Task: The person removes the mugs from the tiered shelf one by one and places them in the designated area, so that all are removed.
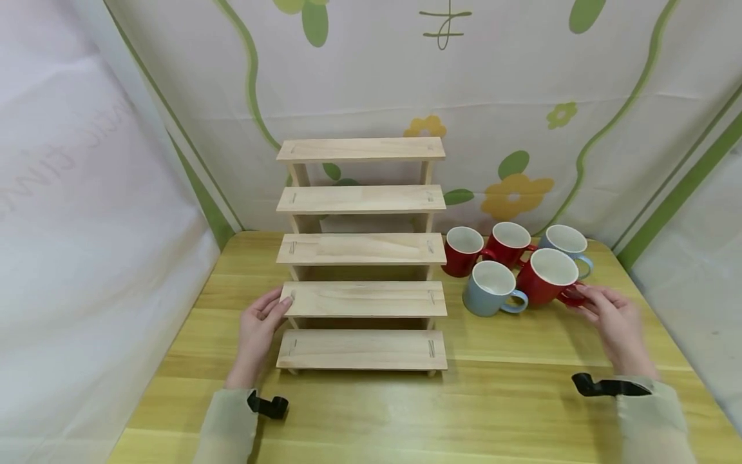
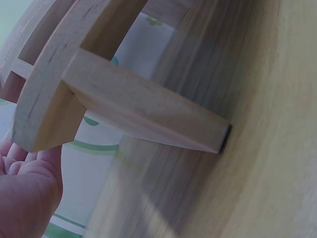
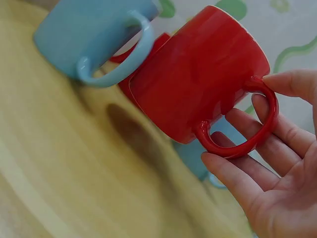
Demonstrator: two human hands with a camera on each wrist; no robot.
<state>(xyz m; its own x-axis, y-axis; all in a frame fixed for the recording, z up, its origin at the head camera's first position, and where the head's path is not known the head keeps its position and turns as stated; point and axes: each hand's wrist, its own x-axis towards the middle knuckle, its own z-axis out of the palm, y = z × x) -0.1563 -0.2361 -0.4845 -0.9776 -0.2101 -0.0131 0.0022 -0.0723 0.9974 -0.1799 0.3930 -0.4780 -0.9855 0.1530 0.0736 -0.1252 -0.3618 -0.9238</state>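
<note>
A pale wooden stepped display rack (image 1: pixel 362 303) with several tiers stands on the table. My left hand (image 1: pixel 257 332) grips the left end of its second tier from the bottom, thumb over the top edge. In the left wrist view the palm (image 2: pixel 27 191) is beside the rack's side frame (image 2: pixel 49 84), fingertips partly hidden. On the right, my right hand (image 1: pixel 619 322) pinches the handle of a red mug (image 3: pixel 198 74) between thumb and fingers. That mug is upright in the head view and slightly off the table, a shadow below it in the right wrist view.
Around the held mug stand a light blue mug (image 1: pixel 484 296), a red mug (image 1: pixel 459 261), another red mug (image 1: pixel 503 251) and a second light blue mug (image 1: pixel 562 241). The wooden table (image 1: pixel 359 419) meets a printed cloth backdrop (image 1: pixel 371 77) behind the rack.
</note>
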